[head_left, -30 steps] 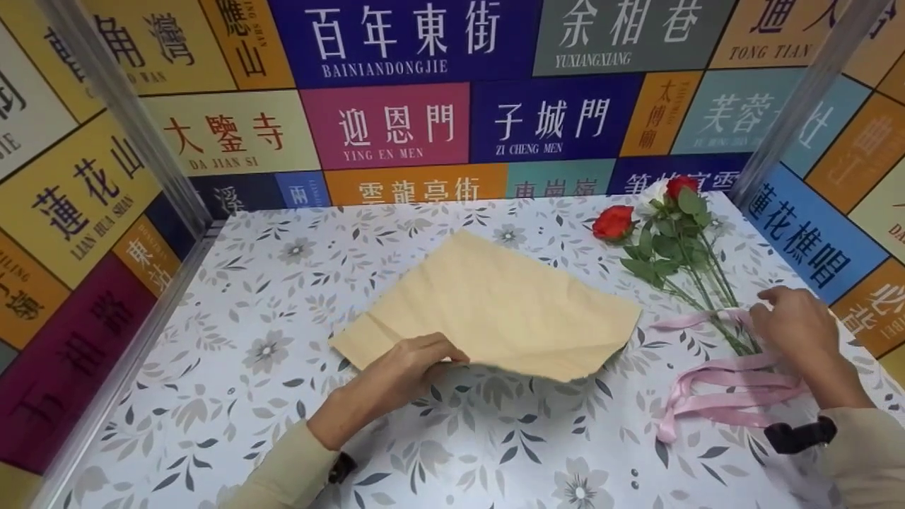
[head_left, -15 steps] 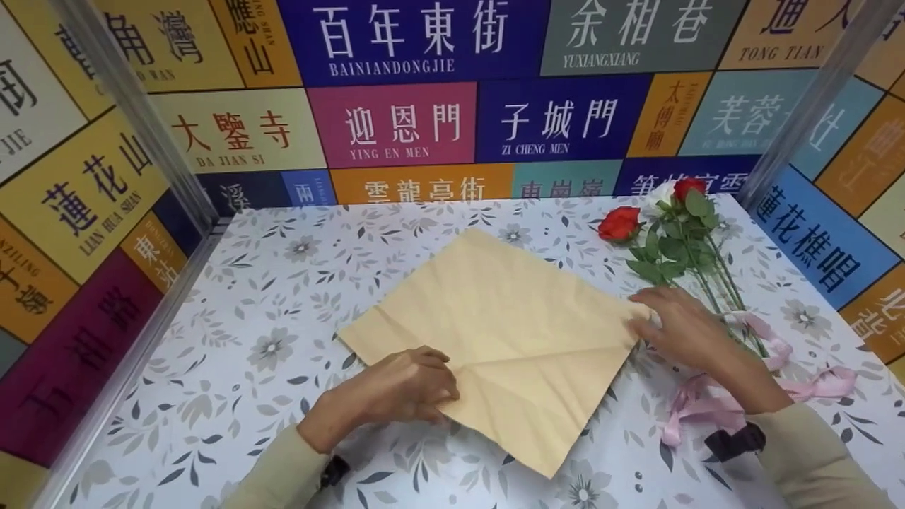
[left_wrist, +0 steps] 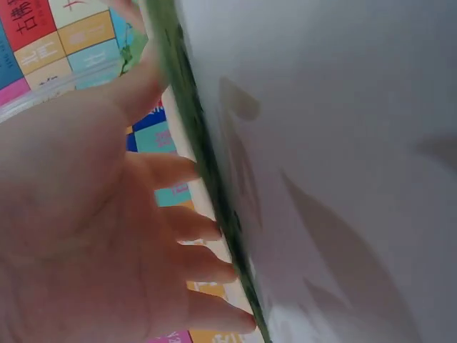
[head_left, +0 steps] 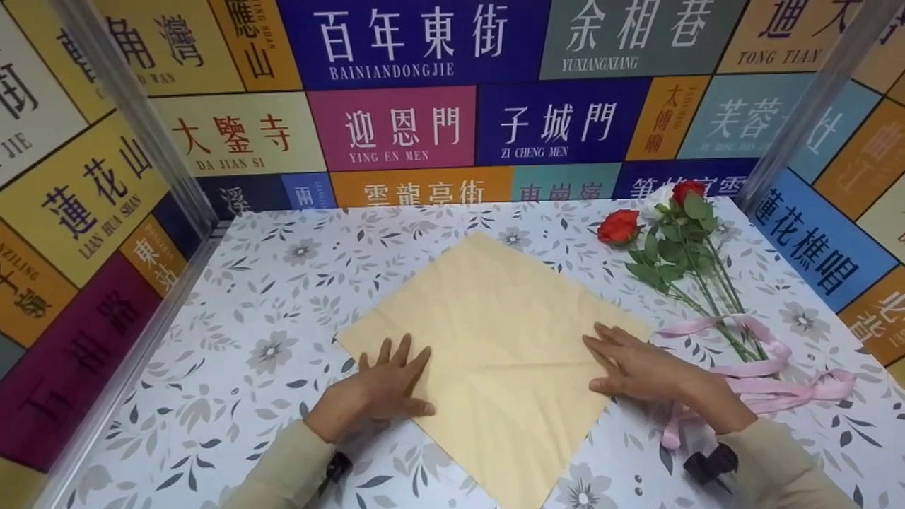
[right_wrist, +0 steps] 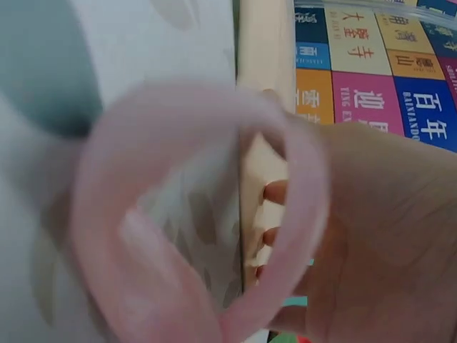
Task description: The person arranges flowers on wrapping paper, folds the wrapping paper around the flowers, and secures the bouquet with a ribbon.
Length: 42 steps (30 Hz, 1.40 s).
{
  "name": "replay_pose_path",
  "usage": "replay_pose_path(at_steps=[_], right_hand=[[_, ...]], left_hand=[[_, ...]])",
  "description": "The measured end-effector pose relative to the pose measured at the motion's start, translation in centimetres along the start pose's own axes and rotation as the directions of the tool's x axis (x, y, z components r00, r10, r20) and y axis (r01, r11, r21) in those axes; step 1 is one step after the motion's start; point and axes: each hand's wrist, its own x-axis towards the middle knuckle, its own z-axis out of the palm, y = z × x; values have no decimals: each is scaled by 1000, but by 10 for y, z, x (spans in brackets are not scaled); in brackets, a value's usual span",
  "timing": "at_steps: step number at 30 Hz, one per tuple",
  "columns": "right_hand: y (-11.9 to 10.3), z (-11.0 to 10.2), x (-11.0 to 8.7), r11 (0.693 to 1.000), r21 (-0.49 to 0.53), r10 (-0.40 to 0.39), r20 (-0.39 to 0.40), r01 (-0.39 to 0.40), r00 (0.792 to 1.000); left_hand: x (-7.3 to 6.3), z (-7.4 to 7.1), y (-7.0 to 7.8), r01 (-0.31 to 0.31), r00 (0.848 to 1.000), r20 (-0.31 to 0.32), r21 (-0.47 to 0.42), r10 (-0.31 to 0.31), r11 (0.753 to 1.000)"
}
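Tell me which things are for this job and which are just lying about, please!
In the job right now:
tan paper
left hand and right hand, both at its edges

Lying to the side, perhaps for later:
red roses
white flower
pink ribbon

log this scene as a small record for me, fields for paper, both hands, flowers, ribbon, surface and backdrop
paper: plain tan sheet, lightly creased, lying nearly flat, one corner toward the wearer
left hand: fingers spread, at the paper's lower left edge
right hand: fingers on the paper near its right edge
flowers: red and white, leafy green stems, right of the paper
ribbon: pink, loose, crossing the stems
surface: white with grey leaf and flower print
backdrop: coloured panels with Chinese lettering
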Motion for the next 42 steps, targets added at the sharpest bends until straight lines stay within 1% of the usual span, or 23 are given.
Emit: replay_pose_path(at_steps=[4,6,8,12,16,19,21,22,24,25,27,30,32,36,38,40,42], right_hand=[[-4,1,-4,999,-48,-8,-12,8,1000],[-5,1,-4,998,-55,-9,-21,8,1000],[-5,1,-3,998,-57,-1,-22,0,1000],[-3,1,-1,998,-49,32,-18,-32,999],[-2,-3,2,998,-47,48,-19,-49,999],[2,-10,3,997,-46,53,-57,-56,997],[8,-16,3,997,-41,63,-115,-68,991],[11,-20,3,995,-36,82,-148,-88,986],[20,-30,2,991,-8,127,-214,-132,968],[25,-35,1,987,14,162,-238,-163,958],[35,-45,-1,972,49,235,-279,-231,931],[53,-58,-6,941,102,339,-325,-323,883],[66,-65,-10,922,129,388,-362,-366,848],[95,-71,-16,896,206,444,-431,-394,786],[108,-71,-18,885,237,465,-453,-400,761],[118,-71,-19,876,245,481,-482,-414,732],[127,-72,-20,867,249,498,-494,-433,713]], left_hand=[[1,0,-3,35,999,-1,-9,-35,999],[2,-1,-4,48,999,-9,-12,-48,999],[3,-3,-5,57,998,3,-8,-57,998],[2,-7,-8,33,999,12,-23,-33,999],[0,-11,-13,4,1000,-11,-46,-5,999],[-1,-12,-14,-4,1000,-28,-49,2,999],[-1,-11,-15,-5,999,-32,-44,4,999],[-1,-11,-15,-5,999,-34,-40,4,999],[-1,-12,-14,-4,999,-37,-27,3,1000],[-1,-12,-14,-3,999,-39,-16,2,1000],[-1,-13,-14,-5,999,-45,6,6,1000],[0,-14,-16,-11,998,-58,25,12,1000],[1,-14,-18,-16,998,-63,26,18,1000],[2,-14,-21,-30,998,-62,35,32,999],[2,-14,-21,-31,997,-62,35,34,999],[3,-14,-22,-30,997,-68,33,32,999],[4,-14,-23,-28,997,-75,25,30,999]])
